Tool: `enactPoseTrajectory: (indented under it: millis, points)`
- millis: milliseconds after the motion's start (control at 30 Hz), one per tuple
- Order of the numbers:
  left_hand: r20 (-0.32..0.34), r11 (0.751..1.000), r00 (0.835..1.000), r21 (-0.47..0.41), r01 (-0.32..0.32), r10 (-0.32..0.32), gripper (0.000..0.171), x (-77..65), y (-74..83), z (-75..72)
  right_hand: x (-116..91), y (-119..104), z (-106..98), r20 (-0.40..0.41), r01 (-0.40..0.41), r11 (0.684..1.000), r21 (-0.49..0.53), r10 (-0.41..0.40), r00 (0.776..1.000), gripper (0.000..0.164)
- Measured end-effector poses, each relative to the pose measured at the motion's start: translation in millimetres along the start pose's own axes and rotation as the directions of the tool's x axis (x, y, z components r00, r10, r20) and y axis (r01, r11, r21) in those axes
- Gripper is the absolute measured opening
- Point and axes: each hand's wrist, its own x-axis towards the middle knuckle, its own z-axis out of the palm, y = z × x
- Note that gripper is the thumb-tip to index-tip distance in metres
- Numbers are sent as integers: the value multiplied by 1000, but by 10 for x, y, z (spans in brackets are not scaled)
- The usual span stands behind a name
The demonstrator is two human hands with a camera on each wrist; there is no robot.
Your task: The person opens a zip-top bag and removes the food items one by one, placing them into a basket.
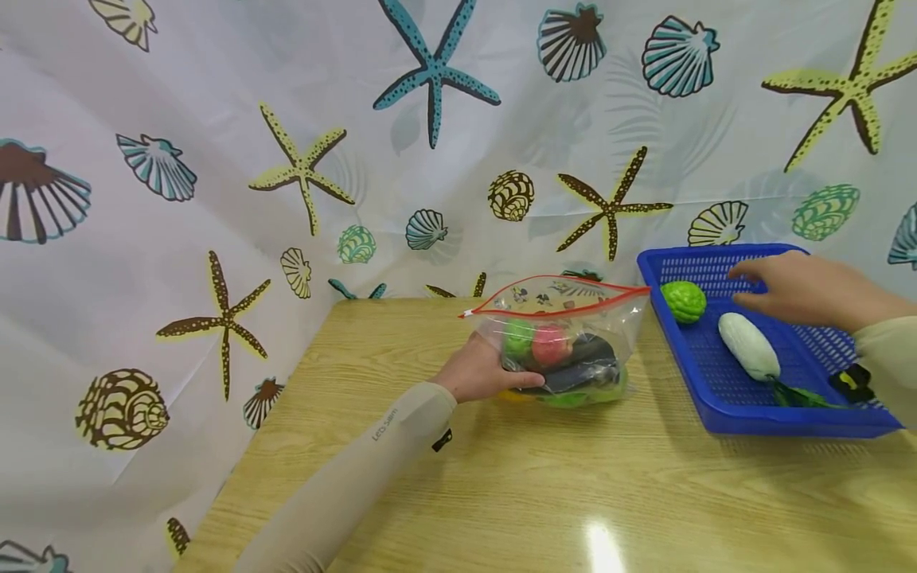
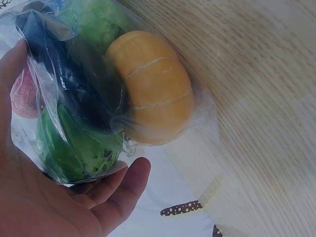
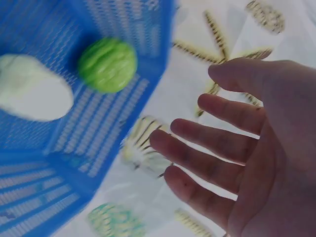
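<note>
A clear zip bag (image 1: pixel 622 328) with a red-edged, gaping mouth stands on the table. Inside it show an orange pumpkin (image 2: pixel 153 86), a dark eggplant (image 2: pixel 64 69), a green vegetable (image 2: pixel 74 148) and a round pinkish-red piece (image 1: pixel 551 344). My left hand (image 1: pixel 478 369) holds the bag at its left side, thumb across the front and fingers around behind. Over the far right of the blue basket (image 1: pixel 688 374) hovers my right hand (image 1: pixel 805 288), fingers spread and nothing in them. Below it in the basket lie a white radish-like vegetable (image 1: pixel 748 346) with green leaves and a bumpy green fruit (image 1: pixel 683 302).
A wooden table (image 1: pixel 458 493) carries both bag and basket, the basket to the right of the bag. A patterned cloth (image 1: pixel 444 199) with starfish and shells hangs behind and along the left. My right wrist strap (image 1: pixel 852 383) overlaps the basket's near right corner.
</note>
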Motion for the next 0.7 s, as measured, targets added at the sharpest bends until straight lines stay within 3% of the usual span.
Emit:
enactPoseTrajectory:
  millis: [167, 267, 333, 467, 567, 700]
  points:
    - [-1, 1000, 1000, 9, 6, -6, 96, -9, 2, 2, 30, -403, -183, -105, 64, 998, 8, -63, 992, 36]
    - [0, 1000, 1000, 22, 23, -23, 100, -18, 10, 4, 51, -671, -281, -211, 141, 990, 13, -135, 968, 30]
    - [3, 999, 999, 20, 33, -33, 101, -23, 18, 8, 70, -842, -328, -298, 211, 977, 6, -200, 933, 25]
    - [9, 999, 999, 11, 42, -42, 101, -26, 30, 17, 120, -1154, -389, -450, 351, 935, -41, -332, 829, 19]
    - [8, 1000, 1000, 1, 27, -27, 99, -16, 32, 15, 174, -1364, -418, -477, 431, 900, -61, -405, 780, 17]
    - [15, 1000, 1000, -13, 8, -7, 93, 0, 35, -6, 290, -1600, -437, -401, 502, 864, -30, -471, 786, 17]
